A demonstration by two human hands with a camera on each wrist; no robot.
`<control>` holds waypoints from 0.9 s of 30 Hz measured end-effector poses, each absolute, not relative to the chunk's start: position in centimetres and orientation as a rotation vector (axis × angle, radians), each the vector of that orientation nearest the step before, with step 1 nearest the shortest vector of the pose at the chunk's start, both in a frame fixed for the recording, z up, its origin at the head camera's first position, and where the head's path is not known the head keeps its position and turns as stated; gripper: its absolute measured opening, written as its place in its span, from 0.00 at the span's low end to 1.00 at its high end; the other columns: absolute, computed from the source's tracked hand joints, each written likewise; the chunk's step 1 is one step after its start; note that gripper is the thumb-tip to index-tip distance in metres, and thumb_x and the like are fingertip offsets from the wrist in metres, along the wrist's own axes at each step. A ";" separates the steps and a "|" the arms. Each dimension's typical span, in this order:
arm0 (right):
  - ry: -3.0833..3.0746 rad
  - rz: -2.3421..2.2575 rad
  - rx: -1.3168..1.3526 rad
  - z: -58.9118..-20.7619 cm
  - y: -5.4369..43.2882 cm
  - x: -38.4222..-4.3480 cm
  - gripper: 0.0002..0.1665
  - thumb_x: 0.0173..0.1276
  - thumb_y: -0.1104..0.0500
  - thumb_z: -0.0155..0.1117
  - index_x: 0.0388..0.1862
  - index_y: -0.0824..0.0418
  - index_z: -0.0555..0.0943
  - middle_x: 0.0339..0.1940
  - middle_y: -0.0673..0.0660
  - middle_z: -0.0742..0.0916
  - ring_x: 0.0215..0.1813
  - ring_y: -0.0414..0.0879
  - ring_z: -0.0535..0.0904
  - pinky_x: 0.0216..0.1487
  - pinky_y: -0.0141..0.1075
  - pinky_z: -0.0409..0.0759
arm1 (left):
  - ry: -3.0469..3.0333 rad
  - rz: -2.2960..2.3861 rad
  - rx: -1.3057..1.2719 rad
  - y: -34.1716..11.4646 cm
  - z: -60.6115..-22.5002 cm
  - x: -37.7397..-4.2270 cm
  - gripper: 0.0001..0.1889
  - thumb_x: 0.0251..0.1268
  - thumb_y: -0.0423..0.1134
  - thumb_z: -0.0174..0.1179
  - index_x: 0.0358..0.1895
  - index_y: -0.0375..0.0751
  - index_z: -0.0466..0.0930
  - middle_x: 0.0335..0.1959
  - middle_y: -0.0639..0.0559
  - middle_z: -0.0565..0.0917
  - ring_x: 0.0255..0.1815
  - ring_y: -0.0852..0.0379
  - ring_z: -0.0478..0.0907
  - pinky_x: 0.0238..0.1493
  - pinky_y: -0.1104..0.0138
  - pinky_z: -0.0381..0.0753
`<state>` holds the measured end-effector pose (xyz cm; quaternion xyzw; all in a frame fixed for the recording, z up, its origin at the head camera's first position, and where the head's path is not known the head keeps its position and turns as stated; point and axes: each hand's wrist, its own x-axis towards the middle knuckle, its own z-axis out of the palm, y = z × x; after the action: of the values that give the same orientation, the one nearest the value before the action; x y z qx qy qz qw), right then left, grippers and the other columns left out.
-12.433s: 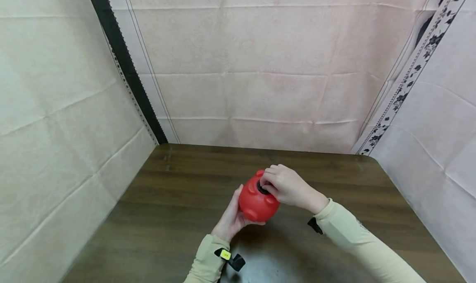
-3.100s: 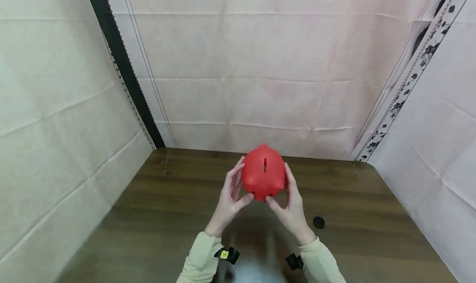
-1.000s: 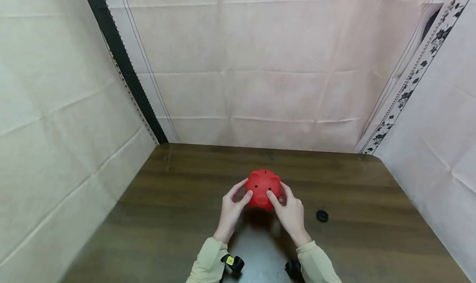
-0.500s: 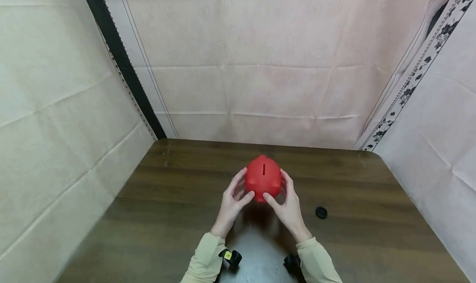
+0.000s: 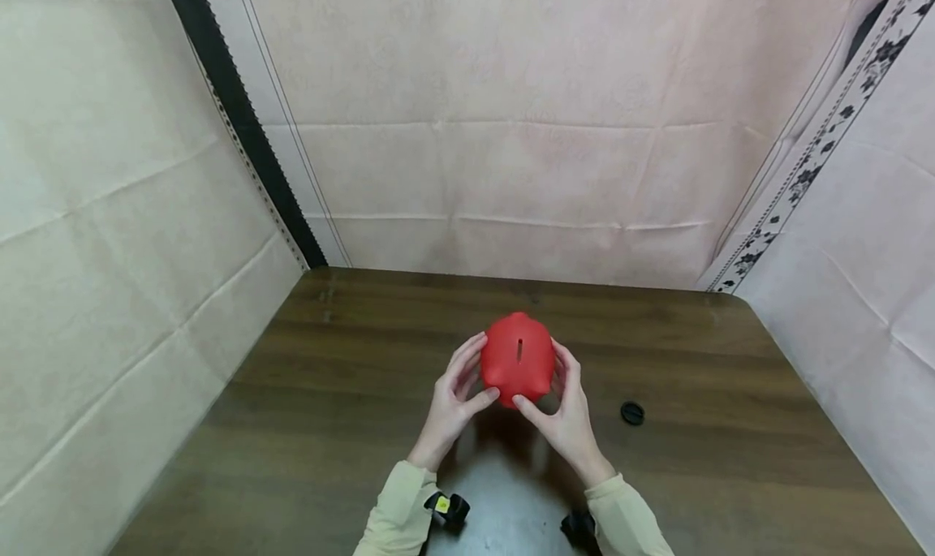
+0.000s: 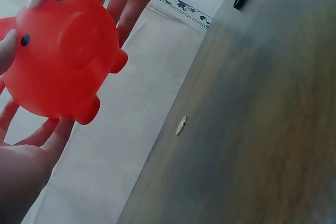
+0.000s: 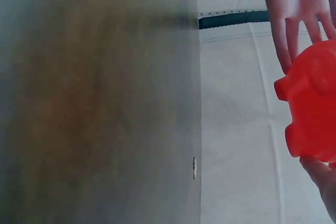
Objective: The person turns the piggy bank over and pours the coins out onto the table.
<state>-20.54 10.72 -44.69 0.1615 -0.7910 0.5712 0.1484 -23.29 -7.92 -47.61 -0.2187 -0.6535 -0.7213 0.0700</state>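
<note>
Between my two hands is a red piggy bank (image 5: 519,357), held over the table with its coin slot facing up. My left hand (image 5: 451,406) grips its left side, thumb at the face end and fingers along the flank. On the opposite side my right hand (image 5: 573,414) holds it the same way. The left wrist view shows the snout (image 6: 81,44), dark eyes and stubby feet pointing down at the table. Below the bank, a small pale, flat, shiny piece (image 6: 181,125) lies on the table; the right wrist view shows this piece (image 7: 195,168) edge-on. The bank's underside is hidden from the head view.
A round black plug (image 5: 631,413) lies on the brown wooden table (image 5: 351,426), to the right of my right hand. Pale cloth (image 5: 482,134) hangs behind the table's far edge and along both sides. Black wrist cameras (image 5: 449,507) are strapped below both hands.
Earlier my right hand was at the black plug in the bank; the plug now lies on the table. Both hands now hold the bank, tipped from face toward me to slot up.
</note>
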 end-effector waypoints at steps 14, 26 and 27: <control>-2.445 1.539 0.373 -47.4 11.9 -21.6 0.49 0.57 0.51 0.74 0.74 0.50 0.59 0.67 0.56 0.76 0.60 0.52 0.79 0.55 0.41 0.83 | -2.167 -2.312 -0.394 -8.2 -47.2 -23.0 0.33 0.63 0.42 0.63 0.71 0.61 0.63 0.70 0.51 0.67 0.63 0.47 0.70 0.57 0.60 0.80; -2.261 1.326 0.305 -43.6 11.3 -19.6 0.46 0.51 0.55 0.79 0.69 0.52 0.69 0.57 0.54 0.83 0.48 0.47 0.83 0.45 0.38 0.85 | -2.144 -2.268 -0.588 -7.8 -45.0 -21.5 0.41 0.61 0.41 0.66 0.75 0.65 0.54 0.71 0.51 0.65 0.66 0.47 0.66 0.55 0.63 0.83; -2.279 1.300 0.279 -43.2 11.4 -19.5 0.43 0.53 0.54 0.77 0.68 0.53 0.70 0.54 0.55 0.85 0.45 0.46 0.84 0.43 0.37 0.85 | -2.179 -2.244 -0.565 -7.8 -44.4 -21.4 0.41 0.61 0.42 0.66 0.75 0.64 0.54 0.71 0.50 0.66 0.64 0.47 0.68 0.53 0.63 0.83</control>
<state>-19.54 11.36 -43.16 0.1025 -0.8366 0.4771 0.2489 -21.39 -7.77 -44.45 -0.1777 -0.6856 -0.7058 -0.0185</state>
